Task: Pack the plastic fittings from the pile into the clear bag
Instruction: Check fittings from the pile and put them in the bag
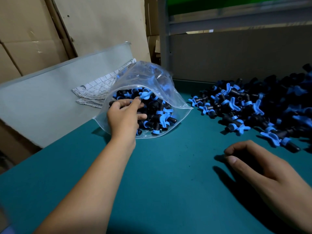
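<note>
Inside the clear bag (162, 92), black-and-blue fittings (157, 114) lie heaped.

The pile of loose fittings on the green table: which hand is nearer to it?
Right. The right hand rests on the table just in front of the pile, empty. The left hand is further away, at the mouth of the clear bag.
</note>
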A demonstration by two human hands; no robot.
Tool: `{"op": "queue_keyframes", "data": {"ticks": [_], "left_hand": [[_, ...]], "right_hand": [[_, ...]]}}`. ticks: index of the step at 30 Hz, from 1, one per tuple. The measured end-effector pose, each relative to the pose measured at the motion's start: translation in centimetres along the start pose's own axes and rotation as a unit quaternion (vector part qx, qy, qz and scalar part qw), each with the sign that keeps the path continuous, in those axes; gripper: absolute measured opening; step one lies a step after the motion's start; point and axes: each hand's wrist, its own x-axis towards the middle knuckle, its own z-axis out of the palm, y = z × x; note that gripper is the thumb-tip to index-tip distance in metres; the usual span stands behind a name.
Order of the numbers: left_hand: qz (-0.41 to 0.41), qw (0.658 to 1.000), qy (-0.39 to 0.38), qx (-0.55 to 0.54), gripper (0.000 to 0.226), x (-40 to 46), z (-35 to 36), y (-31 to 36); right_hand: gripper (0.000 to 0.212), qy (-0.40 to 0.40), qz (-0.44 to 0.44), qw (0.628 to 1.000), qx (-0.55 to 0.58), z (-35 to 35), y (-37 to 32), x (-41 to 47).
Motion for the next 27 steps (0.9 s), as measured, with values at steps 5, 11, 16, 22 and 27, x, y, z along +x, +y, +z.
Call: {"op": "queue_keyframes", "data": {"ticks": [5,11,16,22,27], "left_hand": [[0.032,0.997,-0.009,0.065,0.023,0.4,0.0,-0.3],[0.0,0.998,-0.037,0.047,0.028,1.0,-0.3,-0.6],[0.053,0.996,-0.022,0.065,0.025,1.3,0.1,-1.0],[0.193,0.962,-0.006,0.191,0.015,1.7,-0.6,-0.7],[0.271,0.917,0.005,0.293,0.007,1.3,-0.5,-1.0]], "right_hand": [[0.038,-0.001,-0.011,1.0,-0.019,0.2,0.5,0.1],[0.039,-0.001,-0.021,0.999,-0.035,0.2,0.7,0.1],[0.038,-0.001,-0.03,0.998,-0.05,0.2,0.7,0.2],[0.037,0.004,-0.036,0.998,-0.051,0.3,0.6,0.2],[0.037,0.0,-0.034,0.998,-0.054,0.3,0.7,0.1]]}}
